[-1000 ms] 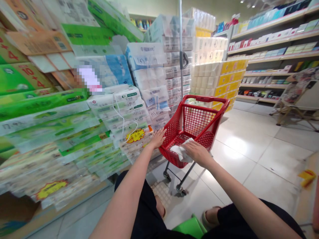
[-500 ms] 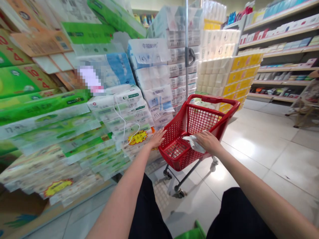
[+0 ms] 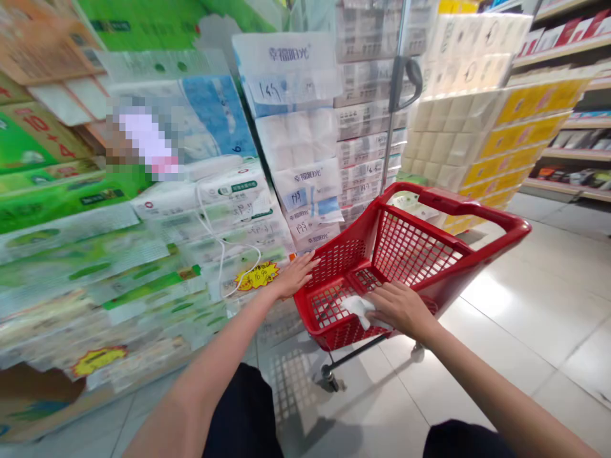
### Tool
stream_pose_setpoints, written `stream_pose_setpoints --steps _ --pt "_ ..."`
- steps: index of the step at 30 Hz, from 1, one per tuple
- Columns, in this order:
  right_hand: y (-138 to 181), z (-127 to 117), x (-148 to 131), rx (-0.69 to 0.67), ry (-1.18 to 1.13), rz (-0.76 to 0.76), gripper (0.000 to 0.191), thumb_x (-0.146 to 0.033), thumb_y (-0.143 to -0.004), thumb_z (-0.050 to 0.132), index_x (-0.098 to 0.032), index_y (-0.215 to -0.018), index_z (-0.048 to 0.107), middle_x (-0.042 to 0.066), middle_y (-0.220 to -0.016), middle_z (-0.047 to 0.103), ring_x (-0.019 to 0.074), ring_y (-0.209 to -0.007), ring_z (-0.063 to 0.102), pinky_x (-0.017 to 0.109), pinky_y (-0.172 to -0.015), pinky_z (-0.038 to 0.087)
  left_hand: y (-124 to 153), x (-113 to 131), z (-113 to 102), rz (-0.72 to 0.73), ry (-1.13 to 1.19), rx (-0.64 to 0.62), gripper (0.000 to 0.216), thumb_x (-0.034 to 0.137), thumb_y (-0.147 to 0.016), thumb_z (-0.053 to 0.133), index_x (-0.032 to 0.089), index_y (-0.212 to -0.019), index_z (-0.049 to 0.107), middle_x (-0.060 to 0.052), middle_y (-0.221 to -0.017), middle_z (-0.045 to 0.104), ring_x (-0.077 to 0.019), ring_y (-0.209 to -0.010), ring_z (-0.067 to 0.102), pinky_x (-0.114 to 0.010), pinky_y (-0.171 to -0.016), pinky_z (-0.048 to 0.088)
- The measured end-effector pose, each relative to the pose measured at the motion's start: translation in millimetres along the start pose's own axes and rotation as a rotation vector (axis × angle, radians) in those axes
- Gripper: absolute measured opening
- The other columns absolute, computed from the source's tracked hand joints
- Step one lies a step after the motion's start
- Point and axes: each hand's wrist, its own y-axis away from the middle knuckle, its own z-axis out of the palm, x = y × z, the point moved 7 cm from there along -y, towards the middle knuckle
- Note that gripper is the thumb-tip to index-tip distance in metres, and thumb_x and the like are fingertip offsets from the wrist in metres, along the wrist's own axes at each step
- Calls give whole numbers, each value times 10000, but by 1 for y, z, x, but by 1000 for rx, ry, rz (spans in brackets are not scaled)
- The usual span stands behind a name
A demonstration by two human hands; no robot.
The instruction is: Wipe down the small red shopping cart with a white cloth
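A small red shopping cart stands on the tiled floor in front of me. My left hand lies flat with fingers stretched out on the cart's left rim. My right hand is closed on a white cloth and presses it against the near rim of the red basket. Nothing else shows inside the basket.
Stacked packs of tissue and toilet paper with price labels fill the left and back. Yellow paper packs stand behind the cart. A metal pole rises behind the basket. Store shelves run along the right, over tiled floor.
The view has moved closer to the cart and the stacks. My right hand with the cloth has shifted left and down along the near rim; my left hand stays on the left rim.
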Motion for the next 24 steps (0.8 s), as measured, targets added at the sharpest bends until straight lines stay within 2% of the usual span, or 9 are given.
stream_pose_setpoints --steps 7,11,15,17,20,24 --pt "-6 8 8 32 -42 33 273 -460 -940 539 -224 -1024 646 22 -798 653 166 -744 513 342 -717 303 -10 -5 -6 15 -36 56 541 319 -1020 343 337 -1537 188 -5 -1630 128 -197 -1490 179 -442 -1219 181" --pt "-12 8 8 29 -4 79 246 -446 -936 551 -228 -995 649 23 -805 654 174 -769 517 343 -739 300 -9 7 -21 -42 -64 167 499 248 -999 393 297 -1490 321 -29 -1559 347 -183 -1436 317 -434 -1200 241" --pt "-20 8 3 9 40 136 230 -431 -949 530 -238 -960 655 25 -794 653 179 -784 512 333 -744 290 16 54 -35 -92 41 276 354 296 -1008 382 245 -1324 534 -57 -1349 583 -182 -1265 517 -373 -1101 389" --pt "-21 7 -3 4 66 160 248 -440 -955 512 -235 -935 651 26 -796 655 182 -784 509 331 -741 284 35 87 -34 -106 106 273 360 389 -1009 390 243 -1298 547 -53 -1284 624 -187 -1183 572 -345 -1035 441" --pt "-19 4 -13 -6 88 189 290 -468 -962 485 -228 -940 645 33 -836 669 189 -819 518 327 -753 283 61 128 -19 -153 110 201 427 496 -979 436 244 -1313 519 -59 -1246 642 -213 -1114 612 -335 -950 477" --pt "-16 4 -27 -33 97 227 350 -498 -974 433 -222 -935 646 46 -871 684 196 -842 533 328 -774 292 79 145 -3 -257 1 156 332 434 -999 422 215 -1211 554 -76 -1145 671 -220 -1029 642 -329 -873 477"
